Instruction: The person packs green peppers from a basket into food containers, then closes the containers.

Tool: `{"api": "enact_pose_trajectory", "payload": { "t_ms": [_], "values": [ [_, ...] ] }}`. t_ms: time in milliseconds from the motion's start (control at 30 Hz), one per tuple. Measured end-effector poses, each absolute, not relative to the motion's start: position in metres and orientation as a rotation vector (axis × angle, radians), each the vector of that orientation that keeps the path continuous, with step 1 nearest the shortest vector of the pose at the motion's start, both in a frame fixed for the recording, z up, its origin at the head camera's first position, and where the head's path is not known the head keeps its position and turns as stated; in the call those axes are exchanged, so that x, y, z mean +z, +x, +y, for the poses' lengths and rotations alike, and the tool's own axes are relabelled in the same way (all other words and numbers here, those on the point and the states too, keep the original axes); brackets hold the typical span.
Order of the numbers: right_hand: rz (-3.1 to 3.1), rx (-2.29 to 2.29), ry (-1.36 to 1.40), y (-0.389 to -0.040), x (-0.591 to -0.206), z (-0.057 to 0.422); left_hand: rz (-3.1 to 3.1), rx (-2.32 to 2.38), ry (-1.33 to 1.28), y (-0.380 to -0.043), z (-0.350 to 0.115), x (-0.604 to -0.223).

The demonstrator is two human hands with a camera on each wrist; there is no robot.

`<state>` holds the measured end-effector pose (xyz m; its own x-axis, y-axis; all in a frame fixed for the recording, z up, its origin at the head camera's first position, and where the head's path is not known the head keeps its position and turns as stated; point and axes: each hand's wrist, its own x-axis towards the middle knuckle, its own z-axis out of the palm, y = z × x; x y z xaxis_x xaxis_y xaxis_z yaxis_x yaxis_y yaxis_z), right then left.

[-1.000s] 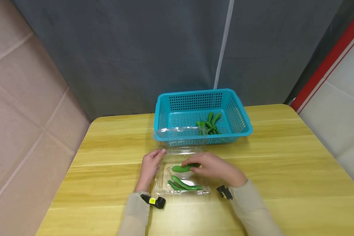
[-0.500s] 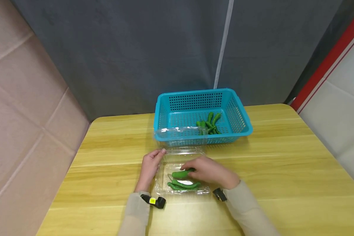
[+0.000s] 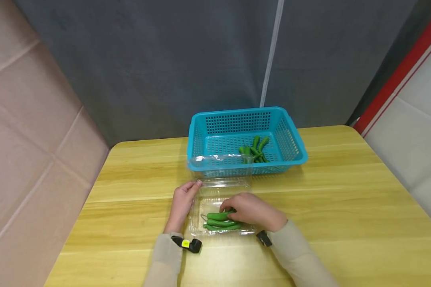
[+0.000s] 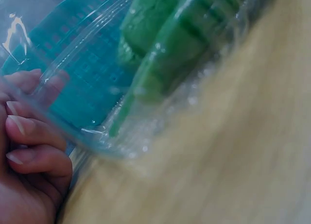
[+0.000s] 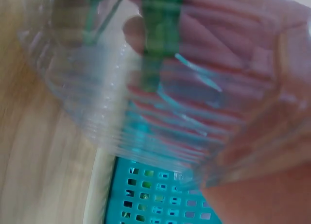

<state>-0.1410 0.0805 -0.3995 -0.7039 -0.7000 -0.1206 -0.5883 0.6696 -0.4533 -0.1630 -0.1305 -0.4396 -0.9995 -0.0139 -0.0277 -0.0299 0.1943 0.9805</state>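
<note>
A clear plastic clamshell container stands on the table with its lid raised toward the back. My left hand pinches its rear left edge near the hinge; the curled fingers show beside the clear wall. Inside the container, my right hand grips the right end of a green pepper, covering that end. Two more green peppers lie in front of it, a middle pepper and a front pepper. Seen through the plastic, the right fingers are around the pepper.
Behind the container, a blue perforated basket holds several green peppers toward its right side. The raised lid overlaps the basket's front rim in the head view. Wooden tabletop extends on both sides. A dark curtain hangs behind.
My right hand has moved toward the front left with the pepper, bringing it against the other two. Those two now lie closer together and straighter. The left hand has stayed in place.
</note>
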Motion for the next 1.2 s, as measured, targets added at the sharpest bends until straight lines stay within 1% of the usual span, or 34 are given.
{"api": "enact_pose_trajectory", "payload": {
  "t_ms": [600,1200],
  "values": [
    [2.645,-0.480,-1.085,-0.1389,-0.4044,0.0769,2.369,2.002,-0.063,-0.1646,-0.1317,-0.4404],
    [2.638,-0.458,-1.046,-0.1381,-0.4029,0.0753,2.420,1.980,-0.052,-0.1629,-0.1306,-0.4397]
  ]
}}
